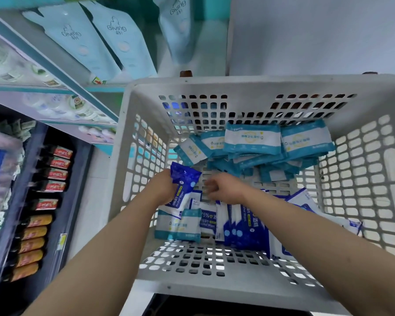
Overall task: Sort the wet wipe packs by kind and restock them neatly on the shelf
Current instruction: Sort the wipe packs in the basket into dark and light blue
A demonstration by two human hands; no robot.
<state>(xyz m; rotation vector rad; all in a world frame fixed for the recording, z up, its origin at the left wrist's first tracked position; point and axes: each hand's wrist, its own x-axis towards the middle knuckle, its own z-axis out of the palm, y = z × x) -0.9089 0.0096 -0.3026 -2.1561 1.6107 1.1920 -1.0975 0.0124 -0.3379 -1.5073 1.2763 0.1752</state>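
Note:
Both my arms reach down into a white perforated basket. My left hand grips a dark blue alcohol wipes pack held above the basket floor. My right hand hovers beside it with fingers curled and nothing visible in them. Several teal-and-white wipe packs lie piled at the basket's far side. More dark blue and white alcohol wipe packs stand and lean at the near side. One teal-and-white pack lies among them, near left.
Shelves stand to the left: pale blue "Giving" pouches on an upper shelf, white tubs below, rows of red and orange bottles on a dark lower shelf. A pale wall rises behind the basket.

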